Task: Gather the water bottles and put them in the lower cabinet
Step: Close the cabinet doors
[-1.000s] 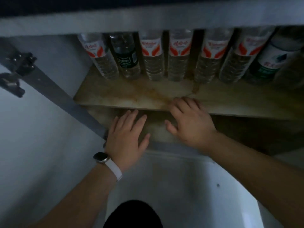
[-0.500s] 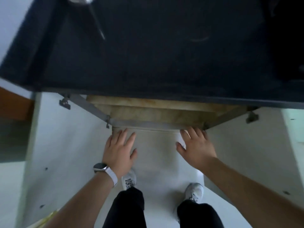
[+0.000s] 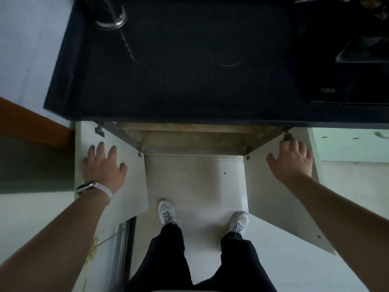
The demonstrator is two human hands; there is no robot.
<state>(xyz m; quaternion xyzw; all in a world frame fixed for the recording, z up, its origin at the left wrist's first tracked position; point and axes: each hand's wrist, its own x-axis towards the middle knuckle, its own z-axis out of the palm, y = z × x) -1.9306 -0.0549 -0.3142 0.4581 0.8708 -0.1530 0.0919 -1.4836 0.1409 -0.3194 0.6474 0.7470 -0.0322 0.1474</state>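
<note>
I stand looking straight down at the lower cabinet under a black countertop. Both white doors stand open. My left hand, with a watch on the wrist, lies flat with spread fingers on the left door. My right hand rests with straight fingers on the right door, near its upper hinge. Only the front edges of the wooden shelves show. The water bottles are hidden under the countertop.
A glass vessel stands at the counter's back left and a dark stove sits at the right. My white shoes stand on the pale floor between the doors. An orange-brown surface lies at the far left.
I have risen from a crouch, so the bottles on the shelf dropped out of sight. Both hands moved outward from the shelf front onto the two open doors.
</note>
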